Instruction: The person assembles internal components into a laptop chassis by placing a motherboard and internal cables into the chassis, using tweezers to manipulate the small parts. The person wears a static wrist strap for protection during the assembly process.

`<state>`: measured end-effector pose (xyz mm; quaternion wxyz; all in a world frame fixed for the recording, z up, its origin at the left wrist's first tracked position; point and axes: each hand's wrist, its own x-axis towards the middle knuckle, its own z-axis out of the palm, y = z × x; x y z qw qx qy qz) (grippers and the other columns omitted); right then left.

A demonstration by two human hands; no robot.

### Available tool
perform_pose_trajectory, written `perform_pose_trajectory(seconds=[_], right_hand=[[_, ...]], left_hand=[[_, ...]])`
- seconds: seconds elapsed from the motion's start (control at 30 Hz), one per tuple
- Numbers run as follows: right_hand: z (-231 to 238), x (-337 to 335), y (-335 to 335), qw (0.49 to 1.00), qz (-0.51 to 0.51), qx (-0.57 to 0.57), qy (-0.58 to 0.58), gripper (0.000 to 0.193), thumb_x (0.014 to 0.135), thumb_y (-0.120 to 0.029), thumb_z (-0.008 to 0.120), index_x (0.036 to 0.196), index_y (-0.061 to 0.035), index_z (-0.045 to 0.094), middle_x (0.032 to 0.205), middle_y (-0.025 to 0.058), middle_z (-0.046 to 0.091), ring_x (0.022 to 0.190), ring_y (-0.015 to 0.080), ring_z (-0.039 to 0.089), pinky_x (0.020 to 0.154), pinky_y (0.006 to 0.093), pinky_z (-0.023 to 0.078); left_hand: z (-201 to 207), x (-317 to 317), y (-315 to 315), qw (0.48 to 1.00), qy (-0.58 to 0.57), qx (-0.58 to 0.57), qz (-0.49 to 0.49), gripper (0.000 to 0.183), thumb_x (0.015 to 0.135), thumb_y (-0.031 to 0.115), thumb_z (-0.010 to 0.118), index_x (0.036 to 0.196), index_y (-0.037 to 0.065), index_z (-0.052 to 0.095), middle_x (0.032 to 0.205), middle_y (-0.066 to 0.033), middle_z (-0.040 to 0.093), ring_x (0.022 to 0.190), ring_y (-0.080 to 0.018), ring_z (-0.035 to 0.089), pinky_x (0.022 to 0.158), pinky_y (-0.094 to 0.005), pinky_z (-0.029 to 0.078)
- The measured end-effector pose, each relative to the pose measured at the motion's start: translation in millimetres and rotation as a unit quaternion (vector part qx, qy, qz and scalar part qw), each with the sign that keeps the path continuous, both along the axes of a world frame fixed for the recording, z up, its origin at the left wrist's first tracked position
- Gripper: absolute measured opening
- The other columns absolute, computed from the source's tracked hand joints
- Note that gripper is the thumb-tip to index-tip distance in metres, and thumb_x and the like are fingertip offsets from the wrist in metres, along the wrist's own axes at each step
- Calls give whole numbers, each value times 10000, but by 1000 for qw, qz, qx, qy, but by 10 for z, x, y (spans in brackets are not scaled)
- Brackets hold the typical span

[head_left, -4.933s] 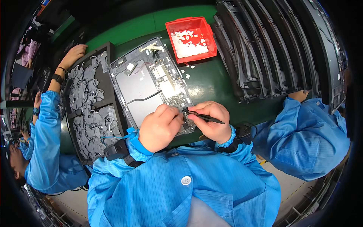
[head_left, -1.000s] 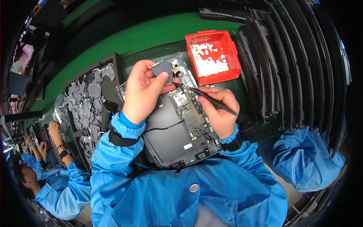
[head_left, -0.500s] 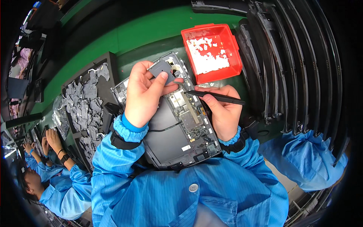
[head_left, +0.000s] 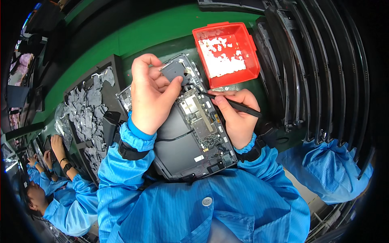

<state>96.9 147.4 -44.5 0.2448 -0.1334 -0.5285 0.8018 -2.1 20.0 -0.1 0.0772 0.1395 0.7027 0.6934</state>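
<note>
An opened laptop base [head_left: 174, 156] lies tilted in front of me, its circuit board [head_left: 204, 127] exposed along the right part. My left hand [head_left: 152, 99] pinches a thin dark grey sheet piece [head_left: 173, 69] between thumb and fingers, over the far end of the base. From the right, my right hand [head_left: 239, 119] grips black tweezers [head_left: 241, 107], whose slim tip reaches the far end of the board, just below the grey piece. Whether the tip touches anything is too small to tell. A black cable [head_left: 174, 139] crosses the base.
A red bin [head_left: 252, 60] with small white pieces stands beyond my right hand. At left, a dark tray [head_left: 115, 67] holds many grey sheet pieces [head_left: 87, 107], near a clear plastic bag [head_left: 63, 123]. Upright dark panels [head_left: 324, 73] line the right. A co-worker [head_left: 69, 202] sits far left.
My left hand has shifted slightly, fingers lifted and curled back, still holding the grey piece. The tweezers' rear end has dropped a little and the tip has moved slightly farther away.
</note>
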Motion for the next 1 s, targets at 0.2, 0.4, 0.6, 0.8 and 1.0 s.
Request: perform_pose_trajectory(seconds=[0.2,0.4,0.6,0.8,1.0], right_hand=[[-8,22,19,998,-1,58,-7,177,770,101,615,739,5,469,854,161,625,884,219,629,766,303,496],[-1,10,21,999,6,37,-7,183,770,97,617,733,3,464,868,176,629,888,221,630,762,299,493],[-9,8,37,999,12,38,-10,185,771,99,614,734,3,460,869,179,629,893,222,629,763,295,494],[22,-1,34,999,8,20,-25,186,772,96,615,736,5,456,867,179,627,885,228,631,753,292,497],[5,2,31,1000,6,25,-15,184,774,98,610,736,5,456,864,180,626,882,235,632,756,296,499]], left_hand=[[-36,-51,-94,994,15,-84,-67,223,806,-99,553,972,5,446,870,-22,505,751,-58,567,668,-209,513],[-26,-50,-77,994,6,-94,-59,164,811,-85,563,932,-6,486,864,-13,524,733,-50,566,666,-205,514],[-44,-48,-38,997,12,-61,-39,154,803,-76,566,920,-2,499,667,-12,562,619,-33,550,533,-161,427],[-45,-45,-43,998,6,-55,-41,154,805,-79,561,923,-7,493,677,-16,566,628,-36,554,536,-162,429],[-48,-46,-45,997,0,-57,-42,155,806,-82,557,924,-6,490,679,-19,567,631,-36,554,539,-161,427]])
